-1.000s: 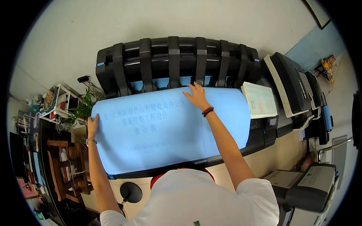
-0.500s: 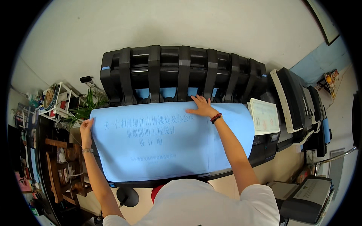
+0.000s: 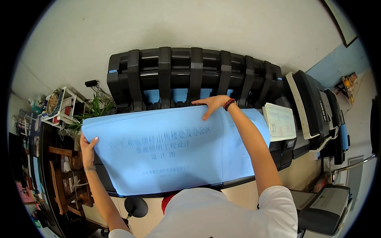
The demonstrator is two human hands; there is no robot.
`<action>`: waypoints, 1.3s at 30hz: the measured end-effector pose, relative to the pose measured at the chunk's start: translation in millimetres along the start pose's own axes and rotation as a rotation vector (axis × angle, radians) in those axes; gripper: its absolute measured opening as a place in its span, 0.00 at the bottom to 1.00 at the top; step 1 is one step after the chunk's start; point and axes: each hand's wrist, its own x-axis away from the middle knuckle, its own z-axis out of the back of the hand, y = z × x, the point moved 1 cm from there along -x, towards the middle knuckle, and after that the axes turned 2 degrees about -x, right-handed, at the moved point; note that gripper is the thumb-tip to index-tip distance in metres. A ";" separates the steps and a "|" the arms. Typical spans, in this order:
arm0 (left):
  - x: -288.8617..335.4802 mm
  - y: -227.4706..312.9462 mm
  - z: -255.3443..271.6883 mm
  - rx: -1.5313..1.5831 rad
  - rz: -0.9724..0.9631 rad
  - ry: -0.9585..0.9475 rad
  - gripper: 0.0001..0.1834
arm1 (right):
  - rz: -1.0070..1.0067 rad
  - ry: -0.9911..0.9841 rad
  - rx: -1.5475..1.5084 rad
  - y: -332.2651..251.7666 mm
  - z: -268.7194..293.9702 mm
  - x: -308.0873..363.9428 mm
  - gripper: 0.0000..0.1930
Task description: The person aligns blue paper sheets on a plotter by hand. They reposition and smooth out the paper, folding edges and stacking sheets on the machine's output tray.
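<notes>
Across the top of a black wide-format printer [image 3: 194, 75] lies a large light-blue printed sheet [image 3: 178, 158], with dark lettering and thin ruled lines. At its far left corner area, the edge is pinched in my left hand [image 3: 88, 148], thumb on top and the other fingers partly hidden behind the paper. My right hand [image 3: 214, 105] is at the far edge with thumb and fingers spread. Its thumb points down over the sheet, while the fingers reach left along the printer's front; whether they touch the paper I cannot tell. The far edge shows more than one layer.
A stack of pale printed papers [image 3: 279, 122] rests on the printer's right end. Further right stand a copier-like machine [image 3: 311, 105] and a grey-black device [image 3: 325, 210]. To the left are a potted plant [image 3: 97, 107], a white shelf [image 3: 65, 105] and a wooden chair [image 3: 65, 178].
My left hand has moved left and slightly nearer, drawing the sheet's left corner outward. My right hand has lifted back to the far edge, and its wrist has turned so the fingers point left.
</notes>
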 end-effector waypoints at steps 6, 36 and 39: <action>54.8 12.1 52.2 0.031 -0.190 0.164 0.36 | 0.004 -0.165 0.059 -41.8 3.0 23.0 0.58; 197.9 144.7 30.8 -0.228 -0.364 0.439 0.22 | 0.215 0.918 0.713 -210.8 -133.9 303.4 0.10; 189.8 139.9 27.1 -0.207 -0.355 0.228 0.22 | 0.173 0.923 0.712 -208.1 -132.2 311.1 0.10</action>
